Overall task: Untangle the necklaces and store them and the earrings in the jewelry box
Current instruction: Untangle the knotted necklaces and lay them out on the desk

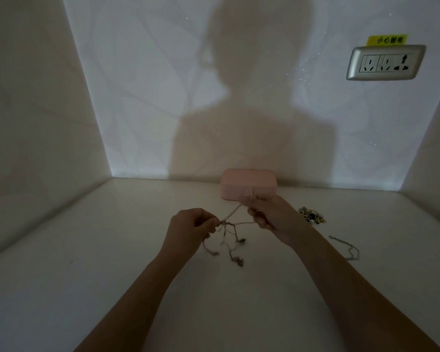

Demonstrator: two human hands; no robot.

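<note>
A knot of tangled necklaces (228, 232) hangs between my hands above the white table, with loose ends and pendants dangling to the surface. My left hand (192, 228) pinches the knot at its left side. My right hand (269, 215) grips two strands that stretch out from the knot. Behind my right hand a closed pink jewelry box (248, 182) stands against the back wall. A small pile of earrings (311, 215) lies to the right of my right hand. One separate thin necklace (347, 247) lies loose on the table further right.
The white table (112, 250) sits in an alcove with walls on the left, back and right. A wall socket (385, 62) with a yellow label above it is high on the back wall at the right. The light is dim.
</note>
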